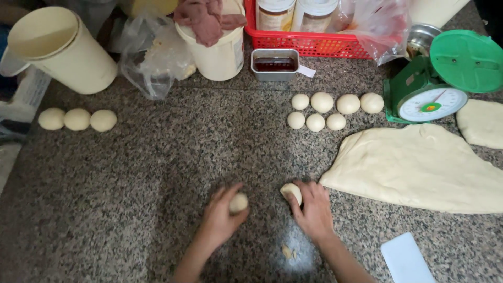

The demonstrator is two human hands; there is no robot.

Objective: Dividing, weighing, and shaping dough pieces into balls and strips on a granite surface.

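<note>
My left hand (220,217) is cupped over a small ball of pale dough (239,202) on the speckled granite counter (157,173). My right hand (314,209) curls around a second small dough ball (291,193) a little to the right. Both balls rest on the counter under my palms. A big flat slab of dough (419,167) lies just right of my right hand. Several finished balls (325,111) sit in two rows further back, and three more (77,119) line up at the far left.
A green kitchen scale (445,78) stands at the back right beside another dough piece (482,123). A white scraper (406,259) lies at the front right. At the back are cream tubs (63,50), a plastic bag (152,57), a small metal tin (275,64) and a red basket (314,44).
</note>
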